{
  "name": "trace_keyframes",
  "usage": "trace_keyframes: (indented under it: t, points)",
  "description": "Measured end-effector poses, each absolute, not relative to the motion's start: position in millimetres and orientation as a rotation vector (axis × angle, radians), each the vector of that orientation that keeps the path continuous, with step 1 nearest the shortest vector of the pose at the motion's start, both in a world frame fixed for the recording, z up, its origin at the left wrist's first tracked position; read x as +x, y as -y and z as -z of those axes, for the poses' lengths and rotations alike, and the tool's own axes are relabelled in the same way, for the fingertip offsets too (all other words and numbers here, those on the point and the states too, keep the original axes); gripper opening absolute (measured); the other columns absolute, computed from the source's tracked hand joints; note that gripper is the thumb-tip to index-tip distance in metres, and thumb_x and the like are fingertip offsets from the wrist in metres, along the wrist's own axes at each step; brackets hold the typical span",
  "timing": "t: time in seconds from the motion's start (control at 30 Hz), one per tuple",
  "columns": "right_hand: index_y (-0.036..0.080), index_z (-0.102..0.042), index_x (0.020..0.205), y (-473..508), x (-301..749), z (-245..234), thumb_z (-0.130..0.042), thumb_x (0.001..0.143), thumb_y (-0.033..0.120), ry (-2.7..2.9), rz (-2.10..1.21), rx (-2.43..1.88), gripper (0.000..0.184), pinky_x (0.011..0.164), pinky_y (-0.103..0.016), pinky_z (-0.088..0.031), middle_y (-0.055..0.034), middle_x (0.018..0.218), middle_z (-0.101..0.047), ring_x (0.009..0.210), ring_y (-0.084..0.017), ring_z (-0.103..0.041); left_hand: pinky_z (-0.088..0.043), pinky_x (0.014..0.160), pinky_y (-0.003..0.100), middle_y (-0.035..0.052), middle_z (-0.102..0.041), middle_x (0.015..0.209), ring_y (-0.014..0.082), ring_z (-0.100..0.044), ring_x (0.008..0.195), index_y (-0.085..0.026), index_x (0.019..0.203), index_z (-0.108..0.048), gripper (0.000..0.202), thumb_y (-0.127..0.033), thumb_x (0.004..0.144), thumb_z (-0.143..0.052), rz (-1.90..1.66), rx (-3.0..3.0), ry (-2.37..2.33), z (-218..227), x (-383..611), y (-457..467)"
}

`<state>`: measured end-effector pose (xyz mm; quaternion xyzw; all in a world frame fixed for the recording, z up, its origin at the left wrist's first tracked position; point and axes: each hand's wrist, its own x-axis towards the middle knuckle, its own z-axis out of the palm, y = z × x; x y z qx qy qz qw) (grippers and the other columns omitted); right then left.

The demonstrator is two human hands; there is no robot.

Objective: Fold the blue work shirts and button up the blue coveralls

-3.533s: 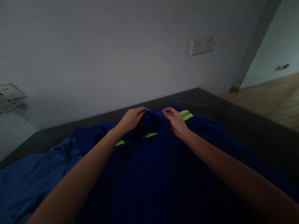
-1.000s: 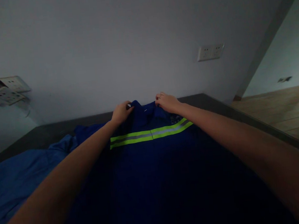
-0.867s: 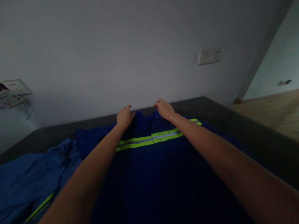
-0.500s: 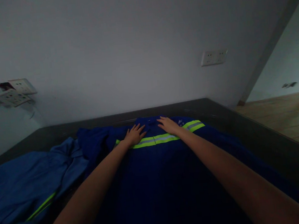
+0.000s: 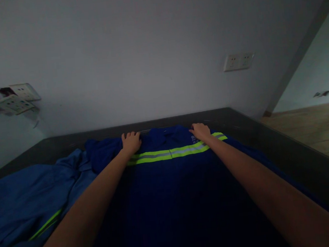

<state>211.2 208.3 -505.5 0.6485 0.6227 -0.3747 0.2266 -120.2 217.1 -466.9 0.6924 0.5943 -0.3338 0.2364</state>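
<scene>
A dark blue work jacket [image 5: 159, 186] lies spread face up, its collar at the far side. A yellow-green and grey reflective band [image 5: 153, 156] crosses its chest, and a small white print sits near the right shoulder. At the jacket's left shoulder, my left hand [image 5: 132, 143] is closed with its fingers curled over the cloth. My right hand [image 5: 201, 131] likewise curls its fingers into the cloth at the right shoulder, just above the band. The fingertips of both hands are partly hidden. Deep shadow covers the lower part of the jacket.
A lighter blue garment [image 5: 34, 190] with a yellow-green stripe lies crumpled at left. Beneath is a dark table [image 5: 275, 155] against a pale wall [image 5: 134, 56]. Wall sockets [image 5: 238, 61] are at right, with loose ones [image 5: 15, 103] at left. Wooden floor [image 5: 307, 127] shows beyond.
My hands have moved apart from beside the collar to the two shoulders. Their fingers, spread flat before, are now curled on the cloth. The collar area is uncovered.
</scene>
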Motion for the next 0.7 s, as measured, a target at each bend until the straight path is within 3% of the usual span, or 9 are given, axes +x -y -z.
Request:
trace_keyframes:
  t: [0.1,0.23,0.3,0.37,0.5,0.6,0.7]
  points:
    - [0.014,-0.065,0.104,-202.2,222.3,505.9,-0.052,0.09,0.025,-1.701,1.033,1.747,0.022,0.082,-0.038,-0.042,-0.0172,0.109,-0.063,0.104,-0.029,-0.056,-0.04,0.097,0.048,0.0162,-0.057,0.125,0.0306,-0.054,0.115,-0.017,0.125,-0.053,0.041,-0.031,0.086,-0.047,0.877,1.77,-1.576,457.5,-136.4,-229.9]
    - [0.016,-0.062,0.105,-200.8,217.8,501.9,-0.05,0.09,0.023,-1.757,0.993,1.844,0.021,0.082,-0.038,-0.043,-0.0161,0.111,-0.06,0.107,-0.029,-0.053,-0.044,0.097,0.033,0.01,-0.061,0.119,0.0193,-0.058,0.109,-0.017,0.129,-0.048,0.042,-0.03,0.09,-0.04,0.413,1.774,-1.613,429.4,-178.4,-263.6]
    - [0.017,-0.061,0.108,-206.5,205.7,496.7,-0.048,0.09,0.024,-1.866,0.983,1.944,0.022,0.083,-0.038,-0.043,-0.0142,0.111,-0.059,0.107,-0.029,-0.05,-0.046,0.093,0.033,0.009,-0.065,0.111,0.0194,-0.061,0.101,-0.016,0.127,-0.05,0.041,-0.028,0.089,-0.038,0.443,1.736,-1.72,408.4,-217.7,-276.9]
    - [0.017,-0.061,0.108,-215.0,186.5,487.7,-0.047,0.091,0.024,-2.009,1.041,1.974,0.023,0.085,-0.038,-0.042,-0.0131,0.109,-0.059,0.106,-0.028,-0.05,-0.046,0.094,0.035,0.0098,-0.065,0.11,0.0221,-0.061,0.102,-0.016,0.126,-0.053,0.044,-0.023,0.084,-0.043,0.702,1.707,-1.737,386.7,-260.9,-279.6]
    - [0.017,-0.063,0.104,-227.3,132.0,454.9,-0.049,0.089,0.019,-2.31,1.322,1.692,0.021,0.09,-0.036,-0.041,-0.0103,0.106,-0.061,0.104,-0.025,-0.05,-0.04,0.1,0.046,0.0095,-0.047,0.138,0.0326,-0.045,0.125,-0.031,0.139,-0.042,0.068,-0.022,0.074,-0.057,1.144,1.698,-1.537,359.5,-313.2,-254.6]
    - [0.018,-0.063,0.104,-222.2,88.4,424.1,-0.053,0.087,0.018,-2.421,1.506,1.38,0.02,0.092,-0.035,-0.041,-0.0082,0.108,-0.061,0.104,-0.023,-0.051,-0.036,0.101,0.051,0.0082,-0.032,0.149,0.0359,-0.035,0.131,-0.038,0.144,-0.03,0.074,-0.024,0.077,-0.057,1.161,1.731,-1.475,362.5,-311.4,-231.0]
    - [0.019,-0.061,0.113,-206.4,51.3,402.7,-0.055,0.086,0.019,-2.389,1.619,1.227,0.027,0.093,-0.035,-0.041,-0.0083,0.116,-0.06,0.108,-0.023,-0.05,-0.034,0.102,0.049,0.0107,-0.035,0.146,0.0339,-0.037,0.13,-0.036,0.145,-0.029,0.064,-0.027,0.085,-0.05,1.042,1.723,-1.588,378.8,-298.5,-220.5]
